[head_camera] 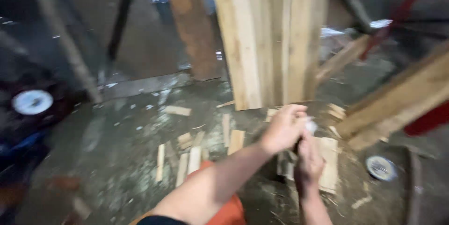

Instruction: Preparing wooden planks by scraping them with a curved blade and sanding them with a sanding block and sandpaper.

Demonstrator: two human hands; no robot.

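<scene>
No packages, labels, signs, screens

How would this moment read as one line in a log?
left hand: on small pale object | right hand: beneath, touching | wood offcuts: floor | planks: upright

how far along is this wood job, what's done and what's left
Done: short cut wood offcuts lie scattered on the floor. In hand: left hand and right hand meet over a small whitish object, too blurred to identify. Left: tall planks stand uncut.

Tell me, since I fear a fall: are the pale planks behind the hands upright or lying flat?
Upright. The pale planks stand on end on the floor, bottom ends down.
</scene>
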